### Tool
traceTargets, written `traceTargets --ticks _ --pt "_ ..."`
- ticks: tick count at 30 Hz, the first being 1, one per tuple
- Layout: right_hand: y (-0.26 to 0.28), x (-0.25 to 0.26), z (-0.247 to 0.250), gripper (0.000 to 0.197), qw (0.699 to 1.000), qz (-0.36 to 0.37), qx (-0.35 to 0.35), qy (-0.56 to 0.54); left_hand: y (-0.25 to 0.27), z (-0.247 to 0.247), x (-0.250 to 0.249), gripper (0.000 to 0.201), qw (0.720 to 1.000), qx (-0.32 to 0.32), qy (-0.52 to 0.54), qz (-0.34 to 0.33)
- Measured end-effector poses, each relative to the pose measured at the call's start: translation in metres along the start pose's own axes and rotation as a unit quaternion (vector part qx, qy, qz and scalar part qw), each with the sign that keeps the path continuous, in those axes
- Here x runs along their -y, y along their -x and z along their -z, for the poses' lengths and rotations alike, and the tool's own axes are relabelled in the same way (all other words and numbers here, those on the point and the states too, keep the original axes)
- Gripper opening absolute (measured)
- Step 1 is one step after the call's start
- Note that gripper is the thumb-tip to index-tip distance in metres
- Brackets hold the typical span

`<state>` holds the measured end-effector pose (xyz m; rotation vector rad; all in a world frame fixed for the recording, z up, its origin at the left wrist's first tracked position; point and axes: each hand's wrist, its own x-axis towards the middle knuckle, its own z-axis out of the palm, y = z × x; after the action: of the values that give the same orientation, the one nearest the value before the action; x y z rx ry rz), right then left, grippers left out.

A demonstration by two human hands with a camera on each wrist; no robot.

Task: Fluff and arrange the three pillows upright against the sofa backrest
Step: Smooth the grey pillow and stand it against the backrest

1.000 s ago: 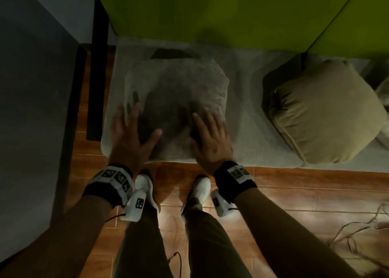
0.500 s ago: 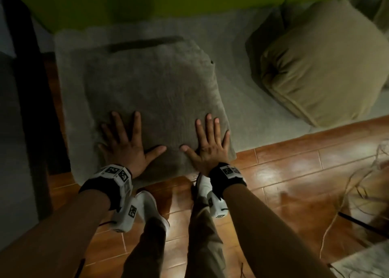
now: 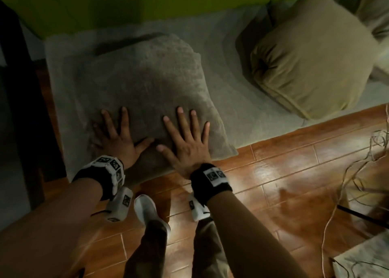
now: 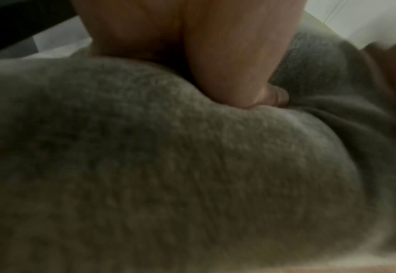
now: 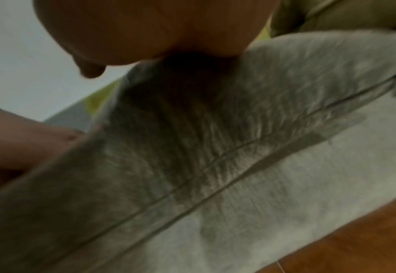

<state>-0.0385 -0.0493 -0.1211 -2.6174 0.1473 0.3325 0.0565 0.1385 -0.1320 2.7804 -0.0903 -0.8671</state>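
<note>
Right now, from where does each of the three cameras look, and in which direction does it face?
Head: worn on the head, looks down at the grey pillow on the sofa seat; both forearms, left hand, right hand, legs and a shoe show.
Left wrist: under the left wrist, looks along the palm over the grey pillow; the left hand presses it.
Right wrist: under the right wrist, looks along the pillow's seam; the right hand shows.
Shared: all three show the grey pillow.
</note>
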Motion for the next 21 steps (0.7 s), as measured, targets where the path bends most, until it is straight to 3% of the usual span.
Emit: traceTargets --ticks 5,11,16,17,19,21 --pt "-0.020 -0.044 -0.020 0.082 0.997 -0.035 0.070 0.008 -0.006 -0.001 -0.006 0.114 1.000 0.015 -0.023 0.007" --pt "-0.003 -0.064 0.008 0.100 0.982 -0.115 0.150 -0.017 0.016 0.012 -0.011 0.111 0.999 0.041 0.010 -0.004" --pt "0.018 -0.111 0.037 0.107 0.945 -0.229 0.221 -0.073 0.048 0.025 0.006 0.106 0.991 -0.025 0.124 -0.052" --pt "0.022 -0.112 0.048 0.097 0.952 -0.220 0.210 -0.037 0.057 0.028 0.009 0.103 0.988 -0.053 0.139 -0.049" --pt "0.028 -0.100 0.070 0.077 0.981 -0.178 0.070 -0.018 0.076 0.031 0.009 0.097 0.979 -0.132 0.153 -0.033" --pt "0.028 -0.060 0.095 0.071 0.996 -0.059 -0.057 -0.027 0.092 0.028 -0.003 0.091 0.967 -0.209 0.138 -0.041"
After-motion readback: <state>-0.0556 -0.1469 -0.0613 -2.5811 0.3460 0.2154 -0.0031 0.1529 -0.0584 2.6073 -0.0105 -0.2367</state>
